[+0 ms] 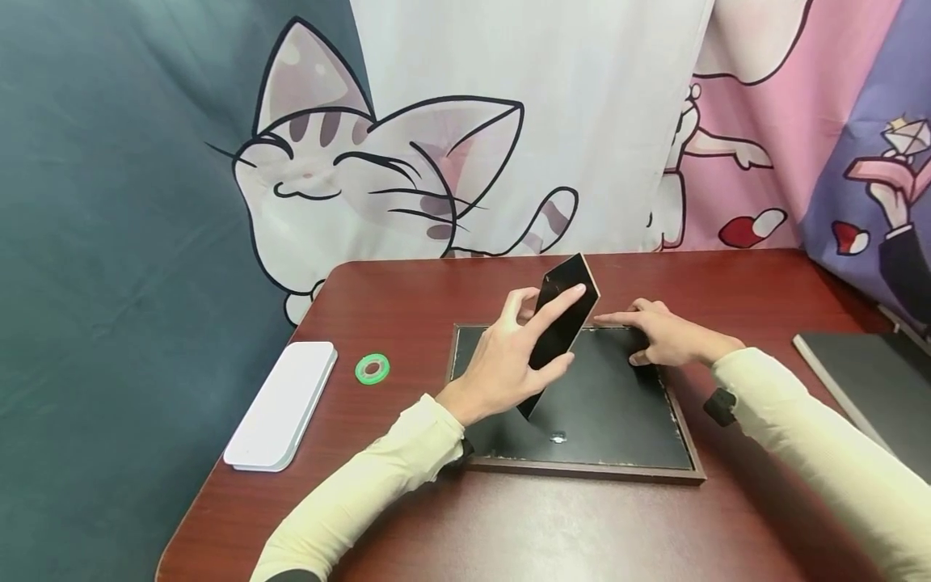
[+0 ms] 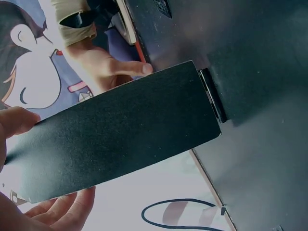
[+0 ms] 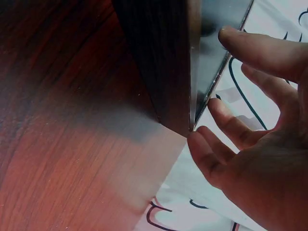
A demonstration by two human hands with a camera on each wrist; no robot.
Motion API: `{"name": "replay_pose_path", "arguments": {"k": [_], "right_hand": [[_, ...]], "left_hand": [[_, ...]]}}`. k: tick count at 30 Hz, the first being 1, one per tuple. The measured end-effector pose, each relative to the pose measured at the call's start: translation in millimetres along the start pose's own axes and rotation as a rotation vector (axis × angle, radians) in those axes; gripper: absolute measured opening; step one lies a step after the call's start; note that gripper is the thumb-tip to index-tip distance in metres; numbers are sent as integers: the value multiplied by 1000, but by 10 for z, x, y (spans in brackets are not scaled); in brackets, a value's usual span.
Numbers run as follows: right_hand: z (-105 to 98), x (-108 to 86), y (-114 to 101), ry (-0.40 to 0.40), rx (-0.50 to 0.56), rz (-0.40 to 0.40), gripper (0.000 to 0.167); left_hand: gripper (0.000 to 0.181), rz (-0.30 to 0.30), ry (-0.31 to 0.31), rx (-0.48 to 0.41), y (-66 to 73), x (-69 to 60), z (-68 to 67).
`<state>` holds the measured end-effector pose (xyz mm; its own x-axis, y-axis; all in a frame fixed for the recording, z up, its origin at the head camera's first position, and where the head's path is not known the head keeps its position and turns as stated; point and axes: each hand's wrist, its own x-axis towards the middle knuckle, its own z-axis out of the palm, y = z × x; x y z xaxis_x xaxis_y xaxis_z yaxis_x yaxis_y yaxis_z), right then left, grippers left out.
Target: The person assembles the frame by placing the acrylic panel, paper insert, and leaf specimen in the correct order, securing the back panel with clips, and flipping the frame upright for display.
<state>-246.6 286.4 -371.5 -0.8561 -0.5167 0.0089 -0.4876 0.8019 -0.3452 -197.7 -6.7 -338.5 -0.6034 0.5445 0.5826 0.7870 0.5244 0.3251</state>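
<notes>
A picture frame (image 1: pixel 582 467) lies face down on the table, its black backing board (image 1: pixel 618 412) facing up. From the backing rises a flat black easel stand (image 1: pixel 562 323), joined by a hinge (image 2: pixel 214 96) that the left wrist view shows. My left hand (image 1: pixel 498 368) grips this stand by its edges, thumb on one side and fingers on the other. At the frame's far right part is my right hand (image 1: pixel 665 333), index finger stretched along the far edge. In the right wrist view its loosely bent fingers (image 3: pixel 207 154) are by the frame's corner.
Left of the frame lie a white flat case (image 1: pixel 282 404) and a green tape roll (image 1: pixel 372 369). A dark grey flat object (image 1: pixel 873 396) with a pale edge is at the right. Printed cat curtains (image 1: pixel 436 162) hang behind the reddish-brown table (image 1: pixel 582 533).
</notes>
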Motion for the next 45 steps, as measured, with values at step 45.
{"name": "replay_pose_path", "arguments": {"k": [45], "right_hand": [[55,41,-113,-71,-37,43,57]], "left_hand": [[69,44,3,-10,-25,6,107]]}}
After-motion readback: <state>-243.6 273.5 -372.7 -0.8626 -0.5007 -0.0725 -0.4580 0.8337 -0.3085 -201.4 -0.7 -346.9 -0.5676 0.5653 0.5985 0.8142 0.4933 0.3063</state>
